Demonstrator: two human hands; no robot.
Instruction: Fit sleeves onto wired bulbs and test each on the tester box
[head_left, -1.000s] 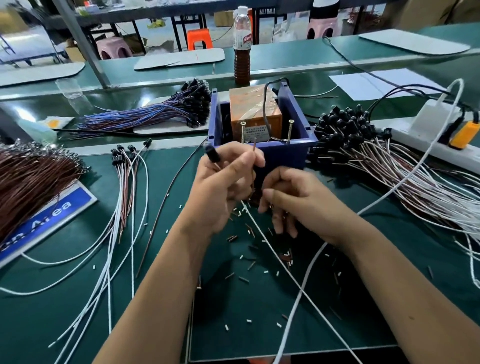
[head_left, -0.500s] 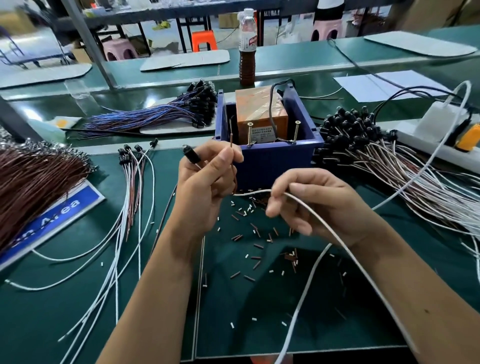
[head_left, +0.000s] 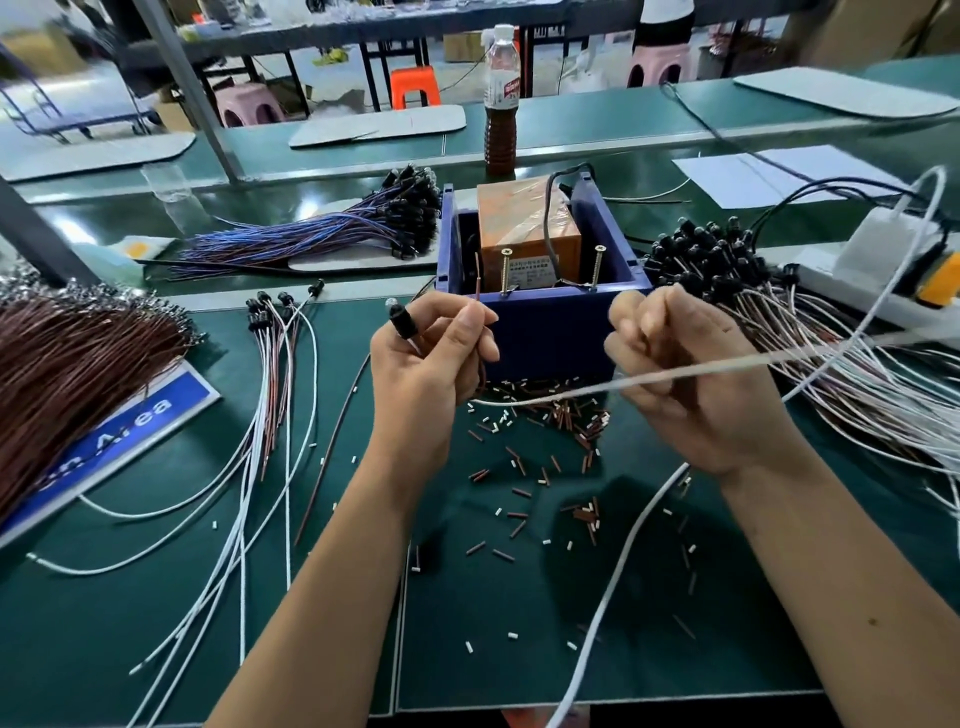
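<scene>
Both hands working one wired bulb in front of the tester box.
Left hand (head_left: 426, 364) is gripping the wired bulb (head_left: 399, 318), fingers pinching its brown lead upright just before the blue tester box (head_left: 545, 317). Right hand (head_left: 685, 374) fingers are clenching round the white wire (head_left: 727, 366) above the green surface (head_left: 156, 597).

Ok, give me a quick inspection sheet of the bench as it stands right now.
Surface: green mat, seamed.
Job's things: blue tester box with two upright screws; black-capped bulb and brown lead in the left hand; white wire in the right hand.
Clutter: cut insulation bits strewn in front of the box.
Grippers: both hands pinch wires.
Cables: brown bundle left, blue bundle behind, capped leads right.
Surroundings: bottle, power strip, stools behind.
</scene>
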